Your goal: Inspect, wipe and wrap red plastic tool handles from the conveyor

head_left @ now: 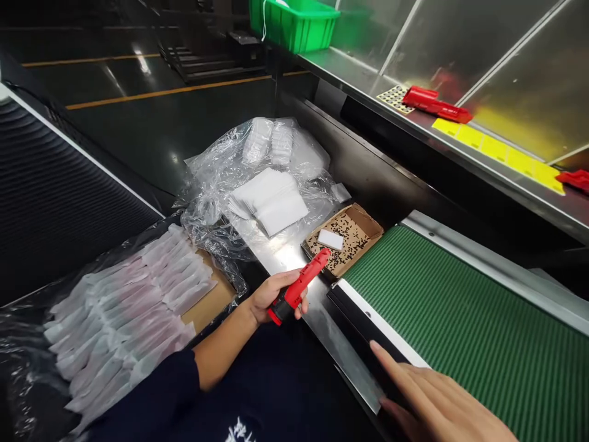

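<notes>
L hand [267, 293] holds the red part [307, 279] w/ fingers curled around it. R hand [448, 399] is nr green belt [460, 307], its fingers stretched straight.

left hand [272, 294] wrapped round a red-and-black tool [305, 281] | right hand [444, 399] flat-ish, fingers out by the green belt [464, 313] | cardboard tray [369, 224]: loads of tiny dark bits [348, 253], one white block [331, 239]

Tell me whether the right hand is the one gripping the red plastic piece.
No, the red plastic piece sits in the left hand, while the right hand is beside the green belt.
</notes>
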Demonstrator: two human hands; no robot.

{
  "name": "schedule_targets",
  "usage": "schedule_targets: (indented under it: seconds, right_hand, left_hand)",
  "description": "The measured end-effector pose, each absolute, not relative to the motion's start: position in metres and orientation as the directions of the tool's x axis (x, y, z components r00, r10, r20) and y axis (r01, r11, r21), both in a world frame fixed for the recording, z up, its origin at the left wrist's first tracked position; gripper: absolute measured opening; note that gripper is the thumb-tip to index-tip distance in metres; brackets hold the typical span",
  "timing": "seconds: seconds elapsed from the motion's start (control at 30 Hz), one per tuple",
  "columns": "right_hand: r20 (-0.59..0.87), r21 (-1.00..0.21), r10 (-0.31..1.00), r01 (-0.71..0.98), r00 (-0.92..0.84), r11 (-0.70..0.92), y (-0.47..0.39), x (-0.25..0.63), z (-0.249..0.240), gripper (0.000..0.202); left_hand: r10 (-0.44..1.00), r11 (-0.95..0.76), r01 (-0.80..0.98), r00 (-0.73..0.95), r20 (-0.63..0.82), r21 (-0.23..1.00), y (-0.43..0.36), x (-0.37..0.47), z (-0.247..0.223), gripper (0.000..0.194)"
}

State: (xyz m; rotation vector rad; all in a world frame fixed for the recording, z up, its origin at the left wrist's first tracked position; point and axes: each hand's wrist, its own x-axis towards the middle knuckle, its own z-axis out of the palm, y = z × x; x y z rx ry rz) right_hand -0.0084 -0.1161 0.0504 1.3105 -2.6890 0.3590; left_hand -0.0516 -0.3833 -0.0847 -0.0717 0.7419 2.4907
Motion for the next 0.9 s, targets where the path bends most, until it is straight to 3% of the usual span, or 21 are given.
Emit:
schedule_targets:
  seconds: [0.1,0.2,0.3,0.4,0.5,0.6,0.9]
  right_hand:
    - [0.092,-0.183,-0.789,-0.789,-0.608,0.587,-0.098,-0.05,0.066,0.033]
    - [-0.057,-0.167,-0.734,-0.718,-0.677,0.676,-0.094,-0.121,0.05,0.031]
    - [-0.293,-0.035,-0.597,-0.616,-0.747,0.787,-0.109,-0.199,0.003,0.035]
    - [-0.472,0.097,-0.43,-0.53,-0.77,0.842,-0.136,-0.255,-0.056,0.059]
    - [-0.543,0.134,-0.379,-0.523,-0.749,0.842,-0.16,-0.278,-0.104,0.072]
    - [-0.592,0.153,-0.345,-0.521,-0.729,0.84,-0.17,-0.285,-0.134,0.073]
    - [-0.594,0.19,-0.31,-0.504,-0.742,0.842,-0.188,-0.289,-0.159,0.051]
  left_hand:
    - [0.464,-0.735,-0.494,-0.866,-0.188,0.465,-0.389,-0.067,-0.088,0.036]
    - [0.443,-0.755,-0.471,-0.879,-0.175,0.457,-0.399,-0.084,-0.087,0.043]
    - [0.439,-0.761,-0.461,-0.884,-0.162,0.456,-0.414,-0.097,-0.084,0.048]
    - [0.426,-0.783,-0.451,-0.891,-0.159,0.429,-0.43,-0.104,-0.082,0.049]
    - [0.407,-0.808,-0.439,-0.898,-0.167,0.392,-0.445,-0.106,-0.085,0.048]
    - [0.39,-0.827,-0.423,-0.906,-0.165,0.37,-0.458,-0.108,-0.091,0.05]
    - [0.398,-0.852,-0.417,-0.909,-0.125,0.316,-0.479,-0.123,-0.101,0.037]
